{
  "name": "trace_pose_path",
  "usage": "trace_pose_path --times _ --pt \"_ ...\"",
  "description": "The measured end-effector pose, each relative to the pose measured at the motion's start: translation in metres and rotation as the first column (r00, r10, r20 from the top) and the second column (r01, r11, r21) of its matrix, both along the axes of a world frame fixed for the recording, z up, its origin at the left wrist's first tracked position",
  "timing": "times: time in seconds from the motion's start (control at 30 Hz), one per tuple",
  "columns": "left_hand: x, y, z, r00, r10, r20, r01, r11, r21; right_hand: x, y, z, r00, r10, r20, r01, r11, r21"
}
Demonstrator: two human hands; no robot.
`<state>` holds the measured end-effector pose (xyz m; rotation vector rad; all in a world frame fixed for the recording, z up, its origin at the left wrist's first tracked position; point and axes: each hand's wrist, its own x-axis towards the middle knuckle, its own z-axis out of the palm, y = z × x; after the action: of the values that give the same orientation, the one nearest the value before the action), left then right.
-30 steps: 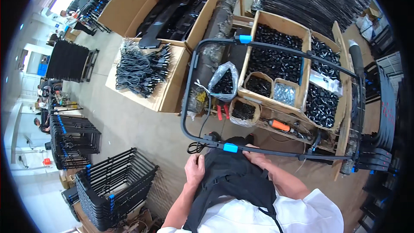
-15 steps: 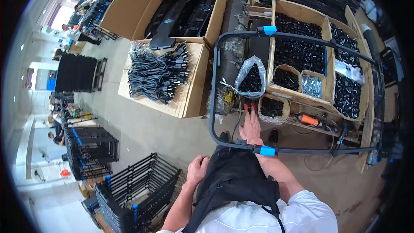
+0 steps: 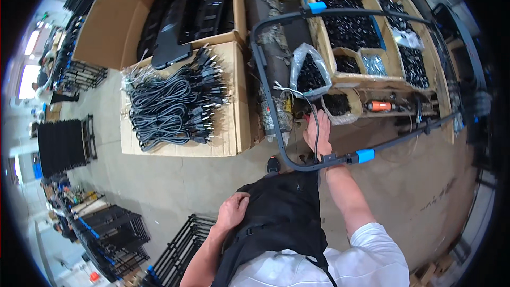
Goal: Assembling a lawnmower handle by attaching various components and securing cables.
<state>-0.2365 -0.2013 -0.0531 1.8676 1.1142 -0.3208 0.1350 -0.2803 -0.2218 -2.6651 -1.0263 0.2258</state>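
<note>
A black rectangular tube frame (image 3: 281,151) with rounded corners and blue clips (image 3: 365,155) spans the area before me, tilted. Inside its outline my right hand (image 3: 317,134) reaches forward, fingers stretched out beside a small red object (image 3: 306,118) whose kind I cannot make out. A grey cable (image 3: 317,122) from the frame runs across that hand. Just beyond are a clear plastic bag (image 3: 309,72) of black parts and a cut-down tub (image 3: 350,111) of small dark pieces. My left hand (image 3: 232,211) rests loosely curled against the black apron (image 3: 279,207), with nothing visible in it.
On a carton (image 3: 239,127) to the left lie bundled cables (image 3: 170,103); behind it an open box (image 3: 106,32) holds black panels. A wooden bin (image 3: 319,32) of black parts and an orange power tool (image 3: 380,106) are at right. Stacked black frames (image 3: 183,244) stand at lower left.
My view has shifted, with the cable bundles nearer. The black frame has tilted, its right end higher. My right hand remains near the red object; the left hand stays by the apron.
</note>
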Motion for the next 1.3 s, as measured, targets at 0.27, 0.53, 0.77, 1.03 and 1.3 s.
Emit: trace_pose_path --times 0.27,0.53,0.77,1.03,1.3 --pt "0.091 0.016 0.003 0.947 -0.202 0.248 0.22 0.974 -0.047 -0.101 -0.159 0.07 0.735 -0.385 -0.558 0.389 0.914 -0.118" --pt "0.127 -0.008 -0.014 0.964 -0.146 0.225 0.218 0.913 -0.344 -0.13 -0.248 0.192 -0.05 -0.33 -0.943 0.628 0.724 -0.286" --pt "0.153 -0.052 0.029 0.973 -0.174 0.153 0.215 0.425 -0.879 -0.083 -0.238 0.199 -0.394 0.054 -0.918 0.436 0.89 -0.135" --pt "0.16 -0.108 0.032 0.991 0.125 0.045 -0.052 0.678 -0.733 -0.068 -0.239 0.154 0.105 0.383 -0.918 0.056 0.919 0.39" --pt "0.169 -0.138 0.023 0.97 0.244 0.007 -0.199 0.806 -0.558 -0.077 -0.246 0.136 0.251 0.166 -0.954 0.111 0.974 0.199"
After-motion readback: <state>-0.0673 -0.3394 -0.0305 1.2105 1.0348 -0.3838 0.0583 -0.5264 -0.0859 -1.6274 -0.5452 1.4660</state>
